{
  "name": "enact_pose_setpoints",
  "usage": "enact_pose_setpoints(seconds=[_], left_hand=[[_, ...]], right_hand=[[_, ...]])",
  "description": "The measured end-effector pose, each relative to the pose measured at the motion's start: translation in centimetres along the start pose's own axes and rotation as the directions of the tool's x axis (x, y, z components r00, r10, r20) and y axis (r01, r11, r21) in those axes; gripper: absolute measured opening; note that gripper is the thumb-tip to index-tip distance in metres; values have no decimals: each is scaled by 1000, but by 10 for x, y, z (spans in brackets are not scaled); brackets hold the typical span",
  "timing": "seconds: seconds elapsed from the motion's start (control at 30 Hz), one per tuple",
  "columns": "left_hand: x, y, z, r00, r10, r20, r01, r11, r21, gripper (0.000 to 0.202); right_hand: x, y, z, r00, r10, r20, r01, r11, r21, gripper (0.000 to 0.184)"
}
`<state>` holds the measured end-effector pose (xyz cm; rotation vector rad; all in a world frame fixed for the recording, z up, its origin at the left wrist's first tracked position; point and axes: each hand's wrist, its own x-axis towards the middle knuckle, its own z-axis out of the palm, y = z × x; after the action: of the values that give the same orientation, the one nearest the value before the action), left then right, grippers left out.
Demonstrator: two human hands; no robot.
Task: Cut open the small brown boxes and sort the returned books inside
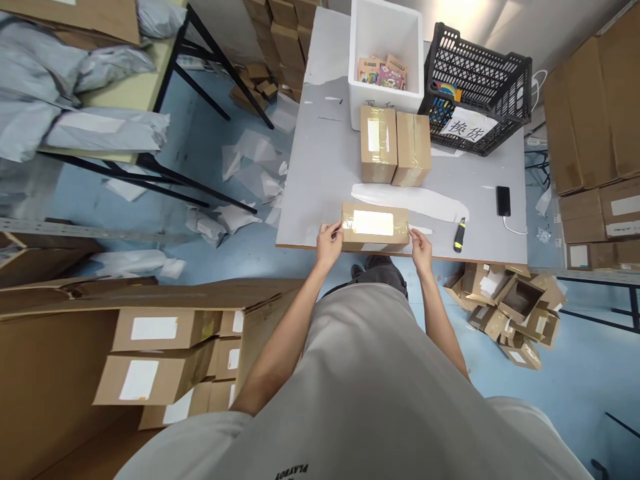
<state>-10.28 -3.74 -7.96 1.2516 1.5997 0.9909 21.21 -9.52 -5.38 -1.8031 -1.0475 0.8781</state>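
Observation:
A taped cardboard box (350,235) with a white label on top sits at the front edge of the grey table, between my two hands. My left hand (329,245) grips its left end, fingers pinched at the upper corner. At the right end my right hand (421,251) is closed on the box in the same way. The box looks level and sealed; its underside is hidden. Beyond it stand two more taped boxes, one with a white label (379,145) and one plainer carton (413,148). A black and yellow utility knife (459,235) lies right of my right hand.
A white bin (386,40) with colourful packs and a black plastic crate (480,87) stand at the table's back. A phone (503,201) with a cable lies right. A large carton (55,373) holding labelled boxes is behind left; opened boxes (520,300) lie on the floor.

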Motion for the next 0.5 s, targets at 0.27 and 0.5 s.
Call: enact_pose_setpoints(seconds=[0.27, 0.5], left_hand=[[-8, -21, 2, 997, -61, 37, 61, 998, 2, 39], [-9, -39, 2, 979, -195, 52, 199, 976, -86, 50]], right_hand=[[-9, 6, 7, 997, 39, 64, -37, 999, -33, 69], [-25, -8, 17, 989, -112, 97, 125, 983, -135, 61]])
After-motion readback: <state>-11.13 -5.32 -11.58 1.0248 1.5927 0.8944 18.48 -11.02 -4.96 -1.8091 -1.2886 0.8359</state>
